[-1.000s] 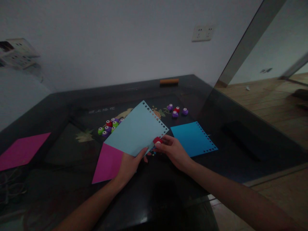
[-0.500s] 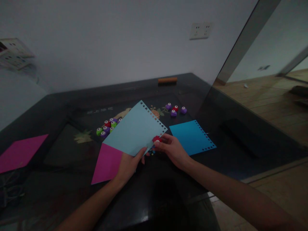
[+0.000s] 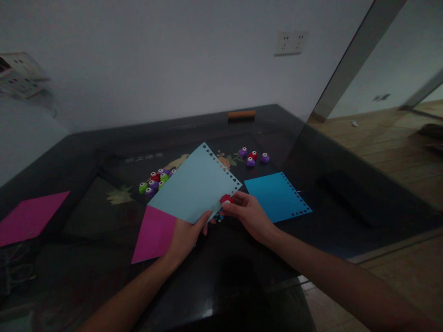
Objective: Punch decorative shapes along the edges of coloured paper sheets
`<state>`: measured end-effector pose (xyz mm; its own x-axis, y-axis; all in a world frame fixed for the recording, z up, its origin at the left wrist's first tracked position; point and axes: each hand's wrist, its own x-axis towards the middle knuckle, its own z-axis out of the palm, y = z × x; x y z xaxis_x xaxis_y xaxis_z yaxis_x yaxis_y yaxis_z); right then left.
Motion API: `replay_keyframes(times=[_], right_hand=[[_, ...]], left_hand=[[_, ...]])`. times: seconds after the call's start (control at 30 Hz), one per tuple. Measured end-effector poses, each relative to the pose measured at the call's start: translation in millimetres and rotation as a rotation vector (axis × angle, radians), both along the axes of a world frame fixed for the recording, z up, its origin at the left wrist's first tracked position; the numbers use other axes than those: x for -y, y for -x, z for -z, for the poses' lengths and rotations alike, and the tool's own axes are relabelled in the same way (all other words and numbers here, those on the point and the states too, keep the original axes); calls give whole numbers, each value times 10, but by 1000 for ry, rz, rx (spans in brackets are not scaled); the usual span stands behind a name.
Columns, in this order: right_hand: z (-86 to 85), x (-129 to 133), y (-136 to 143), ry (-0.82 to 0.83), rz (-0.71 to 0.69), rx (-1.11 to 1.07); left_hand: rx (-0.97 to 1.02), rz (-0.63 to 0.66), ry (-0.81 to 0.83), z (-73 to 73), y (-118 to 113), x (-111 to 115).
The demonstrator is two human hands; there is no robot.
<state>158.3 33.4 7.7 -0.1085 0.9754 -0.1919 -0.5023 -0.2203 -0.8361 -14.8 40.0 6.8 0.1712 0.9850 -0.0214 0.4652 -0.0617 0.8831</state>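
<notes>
A light blue sheet of paper [image 3: 194,184] is tilted up off the table, its near corner pinched by my left hand [image 3: 188,233]. Punched shapes run along its upper right edge. My right hand [image 3: 251,213] grips a small red craft punch [image 3: 226,199] with a white button, thumb on top, at the sheet's lower right edge. Whether the paper sits inside the punch's slot I cannot tell. Under the light blue sheet, a magenta sheet [image 3: 155,235] shows in part. Small punched bits [image 3: 218,218] lie below the punch.
Several purple, green and red punches [image 3: 154,183] cluster left of the sheet; several more [image 3: 250,162] stand behind right. A bright blue sheet [image 3: 273,196] with punched edges lies right, another magenta sheet [image 3: 32,216] far left. An orange-brown bar [image 3: 242,114] rests at the back of the dark table [image 3: 311,152].
Both hands keep their holds on the paper and the punch. Only a very slight shift of the whole view shows.
</notes>
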Motion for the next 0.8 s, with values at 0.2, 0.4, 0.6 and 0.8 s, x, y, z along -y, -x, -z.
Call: replay_keyframes(times=[0.2,0.4,0.6,0.8], right_hand=[[30,-17,8,-10,6,2],[14,-10,6,-9,6,13],[-13,-1,6,-20,-4,10],[-5,0,6,-24,-10,7]], left_hand=[[-10,0,-1,-10,-2,10],[-18,0,4,-22,0,20],[-27,8,6,-7,5,22],[-52,10,-2,-13,6,32]])
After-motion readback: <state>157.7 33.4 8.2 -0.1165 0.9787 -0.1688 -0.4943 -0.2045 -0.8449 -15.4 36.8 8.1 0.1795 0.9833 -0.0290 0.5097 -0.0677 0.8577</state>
